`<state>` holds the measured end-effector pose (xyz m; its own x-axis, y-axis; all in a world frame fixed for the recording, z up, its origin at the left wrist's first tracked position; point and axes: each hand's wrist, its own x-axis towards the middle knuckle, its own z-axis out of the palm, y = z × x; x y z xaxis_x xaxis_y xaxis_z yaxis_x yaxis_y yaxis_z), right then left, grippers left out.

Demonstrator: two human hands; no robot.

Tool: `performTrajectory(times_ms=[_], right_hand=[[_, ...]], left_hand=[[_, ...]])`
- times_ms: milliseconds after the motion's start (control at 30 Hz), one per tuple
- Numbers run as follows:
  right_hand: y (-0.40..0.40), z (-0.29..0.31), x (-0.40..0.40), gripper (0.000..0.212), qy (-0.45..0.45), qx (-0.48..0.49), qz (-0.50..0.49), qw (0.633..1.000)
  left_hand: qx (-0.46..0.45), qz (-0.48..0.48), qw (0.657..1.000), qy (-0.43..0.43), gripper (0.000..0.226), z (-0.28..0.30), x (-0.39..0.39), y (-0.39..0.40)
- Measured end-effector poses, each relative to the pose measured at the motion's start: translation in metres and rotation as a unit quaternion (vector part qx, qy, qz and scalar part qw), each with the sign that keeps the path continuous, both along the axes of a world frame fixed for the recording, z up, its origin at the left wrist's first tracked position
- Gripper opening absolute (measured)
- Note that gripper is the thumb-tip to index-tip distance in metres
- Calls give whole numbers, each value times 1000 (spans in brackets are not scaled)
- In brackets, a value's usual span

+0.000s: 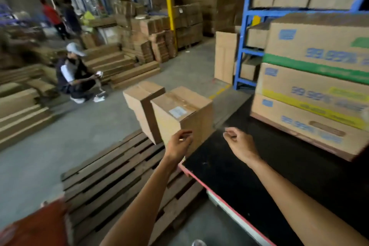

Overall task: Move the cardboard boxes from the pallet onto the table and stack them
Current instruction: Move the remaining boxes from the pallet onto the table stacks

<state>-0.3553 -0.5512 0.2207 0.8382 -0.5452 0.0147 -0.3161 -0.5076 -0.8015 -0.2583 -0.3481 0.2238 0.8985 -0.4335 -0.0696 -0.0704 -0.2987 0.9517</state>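
Both hands empty, held out ahead at about the same height. Left hand [179, 144] in front of the nearer cardboard box [180, 115], fingers loosely curled, pinching nothing; contact with the box face cannot be told. Right hand [238, 142] over the black table [269, 175], fingers likewise loosely curled, apart from any box.

Task things: two plain boxes stand upright on the far end of the wooden pallet [119, 171]. Nearer one carries a white label on top; second box [142, 96] sits just behind and to its left, touching or nearly so. Printed cartons [311, 94] already stacked three high on the far side of the table.

Step in hand, as judged: reach for the nearer box, no grip yet. Next move calls for one hand on each side face, lift clear of the pallet, swing right over the red table edge [199, 177].

Surroundings: crouching person [75, 74] on the floor to the left, well apart. Flattened cardboard stacks [22, 110] further left. Blue rack [243, 46] with more boxes behind the table. Table corner lies close beside the nearer box, so the lift must clear it.
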Motion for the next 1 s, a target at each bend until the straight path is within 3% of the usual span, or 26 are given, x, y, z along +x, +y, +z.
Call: performTrajectory(times_ms=[200,500,667,767,900,1000], right_hand=[[51,-38,137,36,50,48,54,996],[53,-55,287,63,133,124,-9,983],[33,-80,363,69,141,206,-104,963],[26,-100,408,67,124,202,-194,952],[17,-119,458,87,162,197,-307,917],[5,-138,485,102,141,264,-380,875]], left_hand=[[44,47,997,44,23,-25,118,62],[108,18,991,70,25,-36,300,68],[141,-27,989,43,29,-57,418,39],[165,-48,984,45,33,-79,499,13],[241,-95,965,27,59,-113,591,-32],[302,-164,939,-16,79,-130,638,-68]])
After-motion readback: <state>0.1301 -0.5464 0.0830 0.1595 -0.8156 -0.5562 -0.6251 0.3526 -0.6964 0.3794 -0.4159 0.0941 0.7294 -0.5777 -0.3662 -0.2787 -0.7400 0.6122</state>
